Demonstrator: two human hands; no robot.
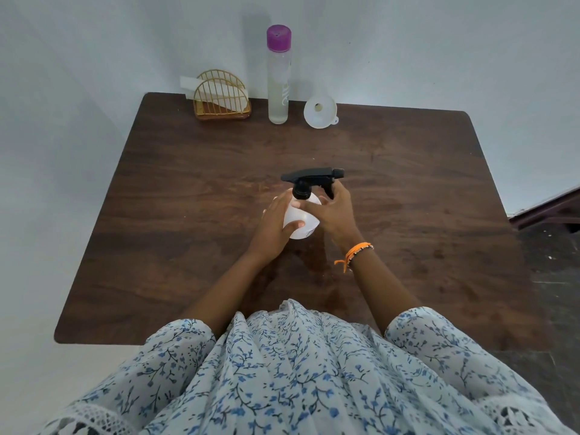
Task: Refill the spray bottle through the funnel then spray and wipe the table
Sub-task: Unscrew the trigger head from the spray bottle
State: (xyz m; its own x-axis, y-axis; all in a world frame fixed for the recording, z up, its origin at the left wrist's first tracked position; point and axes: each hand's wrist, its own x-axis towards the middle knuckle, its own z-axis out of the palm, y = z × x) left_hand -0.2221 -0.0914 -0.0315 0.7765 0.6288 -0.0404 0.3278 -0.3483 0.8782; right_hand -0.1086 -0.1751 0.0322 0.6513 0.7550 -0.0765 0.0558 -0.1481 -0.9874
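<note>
My left fingers (276,204) wrap the bottle (300,219) mid-bench (163,189); my right fingers (329,199) curl beneath its black trigger head (310,177). To unscrew it cleanly, I should brace the body and twist only the collar. Funnel (320,112) waits behind.

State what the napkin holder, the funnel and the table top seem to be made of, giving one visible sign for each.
Napkin holder: likely metal wire with a gold finish, seen in its thin, shiny curved bars.
Funnel: probably plastic, milky white and slightly see-through, with a moulded tab on its rim.
Table top: dark brown wood or wood-look laminate, with visible grain; which one cannot be told.
</note>
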